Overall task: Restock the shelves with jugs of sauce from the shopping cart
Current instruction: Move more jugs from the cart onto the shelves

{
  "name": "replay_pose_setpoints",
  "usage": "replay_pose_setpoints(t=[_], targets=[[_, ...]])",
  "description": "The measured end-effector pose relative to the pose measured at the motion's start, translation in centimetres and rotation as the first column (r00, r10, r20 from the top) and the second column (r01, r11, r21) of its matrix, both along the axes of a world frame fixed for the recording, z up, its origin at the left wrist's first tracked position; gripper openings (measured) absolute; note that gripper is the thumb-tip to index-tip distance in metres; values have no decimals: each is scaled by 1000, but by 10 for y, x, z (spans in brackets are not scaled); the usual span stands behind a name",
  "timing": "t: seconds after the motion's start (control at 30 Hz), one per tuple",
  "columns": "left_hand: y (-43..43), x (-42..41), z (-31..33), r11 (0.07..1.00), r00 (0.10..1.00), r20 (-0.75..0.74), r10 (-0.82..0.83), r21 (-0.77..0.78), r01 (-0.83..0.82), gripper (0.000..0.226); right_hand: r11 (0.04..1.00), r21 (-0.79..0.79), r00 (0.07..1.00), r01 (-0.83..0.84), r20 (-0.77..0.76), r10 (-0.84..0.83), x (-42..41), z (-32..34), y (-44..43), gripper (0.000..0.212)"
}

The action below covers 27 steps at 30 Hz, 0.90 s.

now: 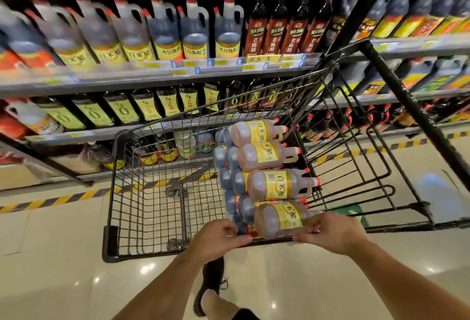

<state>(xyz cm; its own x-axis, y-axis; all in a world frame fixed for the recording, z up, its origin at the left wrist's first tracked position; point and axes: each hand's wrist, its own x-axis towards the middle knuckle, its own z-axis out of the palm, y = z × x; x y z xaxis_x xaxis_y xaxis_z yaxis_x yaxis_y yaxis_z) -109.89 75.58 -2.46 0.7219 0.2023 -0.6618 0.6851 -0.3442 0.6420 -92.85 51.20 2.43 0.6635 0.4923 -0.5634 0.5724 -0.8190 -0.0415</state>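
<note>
A black wire shopping cart (142,208) stands before the shelves. Several jugs of sauce with yellow labels and red caps lie on their sides along its right half; the nearest jug (277,218) is by the near rim, another jug (279,183) behind it. Darker jugs (230,180) lie beneath them. My left hand (216,239) grips the cart's near rim beside the nearest jug's base. My right hand (330,232) curls its fingers on the neck end of that jug at the rim. The shelf (152,73) above holds a row of similar handled jugs (229,30).
Dark bottles (277,30) stand right of the shelf jugs, and more bottles fill the lower shelves. The cart's child seat flap (356,141) hangs open on the right. A yellow-black striped line (50,199) runs along the glossy floor. My shoe (211,284) shows below.
</note>
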Motion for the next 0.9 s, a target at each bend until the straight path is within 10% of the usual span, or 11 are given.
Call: replay_pose_setpoints(t=[0.2,0.9], targets=[[66,24,36,993,993,75,-92,77,87,36,969,54,965,242,-119,-234,11,3,9,88],[226,179,126,908,899,243,-364,310,283,62,662,447,749,602,-28,-662,46,75,174,28]])
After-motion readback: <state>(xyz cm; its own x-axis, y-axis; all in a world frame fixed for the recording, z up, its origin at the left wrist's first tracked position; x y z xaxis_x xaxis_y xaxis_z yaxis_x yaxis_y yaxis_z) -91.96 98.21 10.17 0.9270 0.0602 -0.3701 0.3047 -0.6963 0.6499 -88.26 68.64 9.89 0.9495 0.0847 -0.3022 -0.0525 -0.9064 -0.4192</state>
